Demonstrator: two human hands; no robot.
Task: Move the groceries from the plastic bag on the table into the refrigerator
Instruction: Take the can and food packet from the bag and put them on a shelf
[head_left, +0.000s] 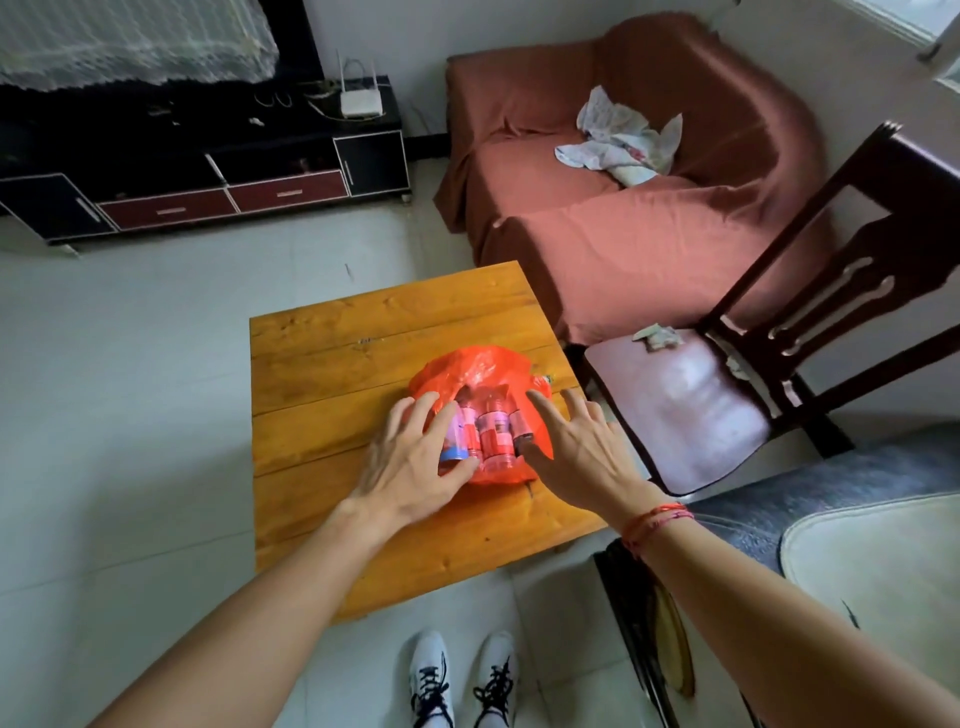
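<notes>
The far side of the room is taken up by a sofa (623, 218) draped in a rust-red cover, with a low dark cabinet (208, 176) set against the wall to its left and a dark wooden chair (769, 374) placed just beside the bench (363, 332). No refrigerator is seen in this view. On the near right part of the wooden bench the orange plastic bag (478, 369) is laid, its mouth turned toward the person and partly opened. The left hand (410, 457) is spread over the bag's left edge, its fingers laid across the plastic and the outermost bottle and its thumb set against the bottle ends, while the right hand (576, 452) is held with fingers splayed at the bag's right edge, the thumb touching the film. Nothing is seen to be pinched or lifted by either hand. Inside the mouth several small bottles (493, 436) with pink and red labels are lying side by side. The film is judged to be thin, limp and slippery, so little support can be expected from it. The bottles are judged to be rigid, fairly light and apt to roll. They are best taken round the body, one or two at a time, or the bag is gathered at its mouth and carried whole.
</notes>
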